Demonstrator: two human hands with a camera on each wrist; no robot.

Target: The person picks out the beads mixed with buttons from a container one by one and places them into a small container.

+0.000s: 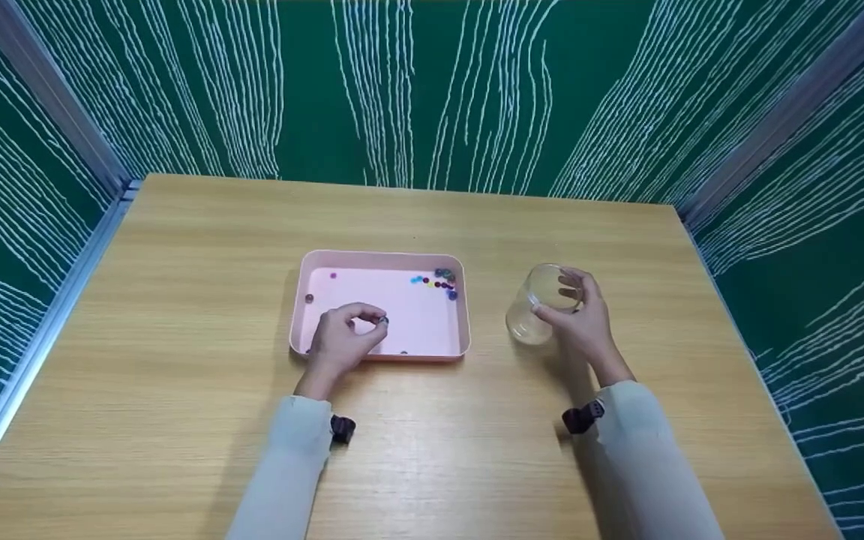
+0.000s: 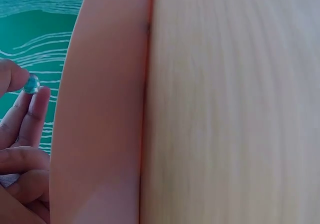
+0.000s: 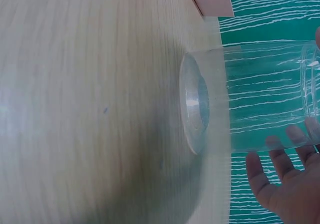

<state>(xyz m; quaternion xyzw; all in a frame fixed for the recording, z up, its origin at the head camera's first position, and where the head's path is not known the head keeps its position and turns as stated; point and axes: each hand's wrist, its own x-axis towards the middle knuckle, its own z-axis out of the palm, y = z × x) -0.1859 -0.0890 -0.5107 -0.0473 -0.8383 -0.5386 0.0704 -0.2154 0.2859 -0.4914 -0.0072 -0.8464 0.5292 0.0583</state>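
Note:
Between thumb and fingertips, my left hand (image 1: 340, 337) pinches a small glass marble (image 1: 383, 320) above the front part of a pink tray (image 1: 372, 261). In the left wrist view the marble (image 2: 31, 84) looks clear blue-green, and the tray's outer wall (image 2: 100, 104) fills the middle. To the right of the tray, my right hand (image 1: 582, 322) grips a clear jar (image 1: 526, 315) near its upper rim, thumb on the near side, fingers on the far side. The right wrist view shows the jar's base (image 3: 194, 104) at the wooden table.
Several coloured marbles and beads (image 1: 445, 276) cluster in the tray's far right corner. A brown marble (image 1: 309, 298) and a pink bead (image 1: 333, 275) lie at its left; another marble (image 1: 403, 352) is by the front wall. Green, white-streaked panels (image 1: 312, 90) border the wooden table (image 1: 432, 465).

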